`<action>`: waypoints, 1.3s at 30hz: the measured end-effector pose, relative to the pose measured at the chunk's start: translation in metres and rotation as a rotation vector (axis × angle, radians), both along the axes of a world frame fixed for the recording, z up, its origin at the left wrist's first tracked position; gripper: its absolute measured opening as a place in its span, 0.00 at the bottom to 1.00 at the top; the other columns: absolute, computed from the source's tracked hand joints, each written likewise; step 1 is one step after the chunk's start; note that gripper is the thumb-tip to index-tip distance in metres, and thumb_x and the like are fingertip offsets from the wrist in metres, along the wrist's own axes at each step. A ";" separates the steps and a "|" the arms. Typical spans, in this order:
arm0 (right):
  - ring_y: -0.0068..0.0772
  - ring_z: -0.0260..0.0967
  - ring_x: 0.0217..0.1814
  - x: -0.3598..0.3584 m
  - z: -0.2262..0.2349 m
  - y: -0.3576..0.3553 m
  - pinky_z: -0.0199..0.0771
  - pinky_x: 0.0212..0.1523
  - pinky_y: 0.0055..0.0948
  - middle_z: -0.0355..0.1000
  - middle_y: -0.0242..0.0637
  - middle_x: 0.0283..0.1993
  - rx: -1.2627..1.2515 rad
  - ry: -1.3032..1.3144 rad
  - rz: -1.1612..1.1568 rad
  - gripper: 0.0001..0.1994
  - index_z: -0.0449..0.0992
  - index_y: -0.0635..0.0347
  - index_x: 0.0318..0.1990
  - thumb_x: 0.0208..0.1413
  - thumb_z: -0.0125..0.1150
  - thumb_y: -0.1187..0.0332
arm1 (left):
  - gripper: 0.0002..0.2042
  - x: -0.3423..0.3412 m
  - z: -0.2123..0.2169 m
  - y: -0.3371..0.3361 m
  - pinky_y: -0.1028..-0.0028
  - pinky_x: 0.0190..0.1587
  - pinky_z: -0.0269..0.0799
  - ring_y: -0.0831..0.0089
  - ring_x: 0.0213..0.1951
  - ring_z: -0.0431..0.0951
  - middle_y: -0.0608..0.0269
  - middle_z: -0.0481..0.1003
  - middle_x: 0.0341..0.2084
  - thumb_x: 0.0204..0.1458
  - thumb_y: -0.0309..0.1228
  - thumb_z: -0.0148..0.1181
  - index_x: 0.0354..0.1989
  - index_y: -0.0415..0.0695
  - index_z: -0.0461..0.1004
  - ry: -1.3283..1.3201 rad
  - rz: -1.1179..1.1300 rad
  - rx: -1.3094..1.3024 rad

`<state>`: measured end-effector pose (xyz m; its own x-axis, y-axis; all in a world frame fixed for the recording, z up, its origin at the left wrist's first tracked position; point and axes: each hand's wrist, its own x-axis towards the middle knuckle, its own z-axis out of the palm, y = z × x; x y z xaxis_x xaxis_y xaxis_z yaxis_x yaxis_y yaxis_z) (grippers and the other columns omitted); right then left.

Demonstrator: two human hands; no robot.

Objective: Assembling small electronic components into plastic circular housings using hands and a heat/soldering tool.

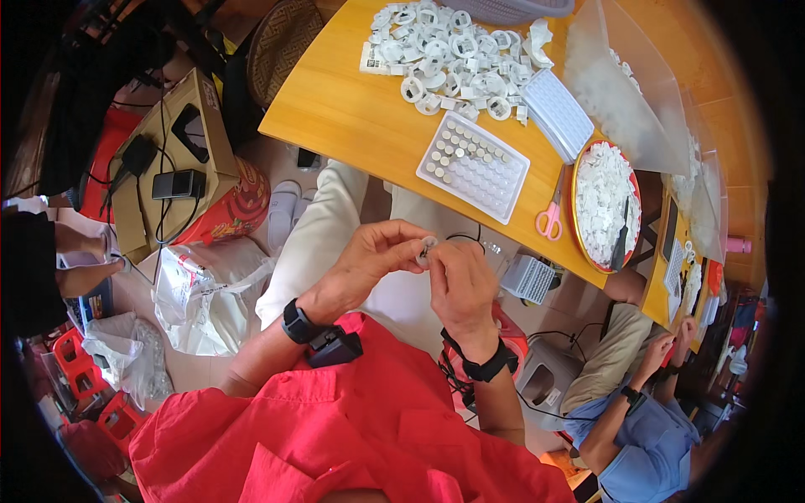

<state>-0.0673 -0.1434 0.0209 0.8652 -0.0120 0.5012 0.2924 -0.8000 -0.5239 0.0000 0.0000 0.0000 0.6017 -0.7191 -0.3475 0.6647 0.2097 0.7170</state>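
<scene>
Head view, cluttered wooden table (335, 109), white parts pile (453, 50), tiled floor (277, 168)

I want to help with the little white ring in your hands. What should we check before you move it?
1. Left hand pinches the small white ring: ok.
2. Right hand touches it too: ok.
3. Grid tray has free cells: ok.
4. Pile of white rings on the wooden table: ok.
5. Ring undamaged: cannot tell, too small.
</scene>
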 end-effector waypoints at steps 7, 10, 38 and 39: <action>0.39 0.65 0.27 -0.002 0.000 -0.003 0.66 0.26 0.31 0.68 0.38 0.28 0.170 0.129 0.025 0.10 0.67 0.62 0.32 0.41 0.57 0.84 | 0.11 -0.003 -0.004 0.000 0.77 0.40 0.71 0.78 0.37 0.73 0.62 0.74 0.35 0.54 0.30 0.55 0.42 0.37 0.73 -0.096 -0.020 0.050; 0.36 0.66 0.27 -0.005 0.000 -0.005 0.67 0.28 0.29 0.68 0.38 0.27 0.363 0.233 -0.024 0.09 0.68 0.62 0.31 0.43 0.58 0.83 | 0.10 -0.004 -0.001 -0.002 0.76 0.41 0.70 0.78 0.38 0.73 0.62 0.74 0.37 0.54 0.29 0.54 0.42 0.37 0.73 -0.168 -0.052 0.063; 0.17 0.66 0.30 -0.016 -0.002 -0.010 0.68 0.33 0.16 0.68 0.30 0.29 1.181 0.607 -0.136 0.09 0.68 0.65 0.34 0.46 0.61 0.81 | 0.11 -0.001 0.000 0.002 0.77 0.41 0.70 0.77 0.35 0.72 0.65 0.68 0.35 0.53 0.28 0.56 0.43 0.39 0.75 -0.140 -0.157 0.024; 0.17 0.66 0.30 -0.016 -0.004 -0.010 0.68 0.33 0.16 0.68 0.30 0.29 1.181 0.607 -0.138 0.09 0.68 0.65 0.34 0.46 0.61 0.81 | 0.11 -0.001 0.001 0.001 0.77 0.41 0.70 0.77 0.35 0.72 0.65 0.68 0.35 0.53 0.28 0.56 0.43 0.39 0.75 -0.140 -0.158 0.023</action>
<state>-0.0837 -0.1534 0.0170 0.9028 -0.2742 -0.3313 -0.2778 0.2165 -0.9359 -0.0012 0.0009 0.0013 0.5256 -0.8012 -0.2862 0.5819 0.0931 0.8079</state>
